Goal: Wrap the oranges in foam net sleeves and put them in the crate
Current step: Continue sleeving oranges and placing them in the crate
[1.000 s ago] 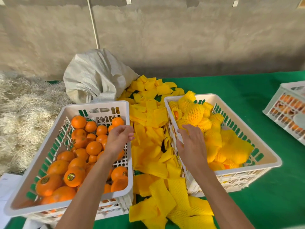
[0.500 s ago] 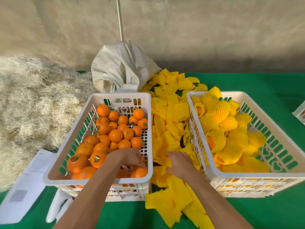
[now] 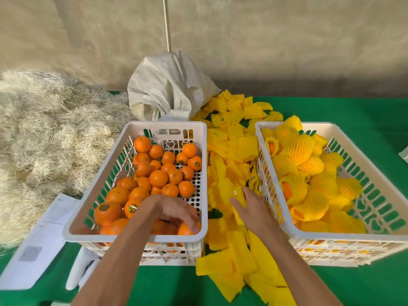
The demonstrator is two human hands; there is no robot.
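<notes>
Loose oranges (image 3: 158,178) fill the white crate on the left (image 3: 204,173). My left hand (image 3: 174,214) reaches into its near right corner, fingers curled over one orange (image 3: 184,229). Flat yellow foam net sleeves (image 3: 234,151) lie heaped on the green table between the two crates. My right hand (image 3: 251,208) rests on this heap, and its thumb and fingers pinch one sleeve (image 3: 238,196). The white crate on the right (image 3: 375,184) holds several oranges wrapped in yellow net (image 3: 298,149).
A crumpled white sack (image 3: 167,87) stands behind the left crate. Pale straw-like packing (image 3: 44,133) covers the far left. White paper sheets (image 3: 42,237) lie at the near left. More sleeves (image 3: 240,263) spill toward the table's front edge. A grey wall rises behind.
My right hand left the wrapped oranges in the right crate and came down onto the sleeve heap. My left hand dropped into the left crate's near corner onto an orange. The view shifted left.
</notes>
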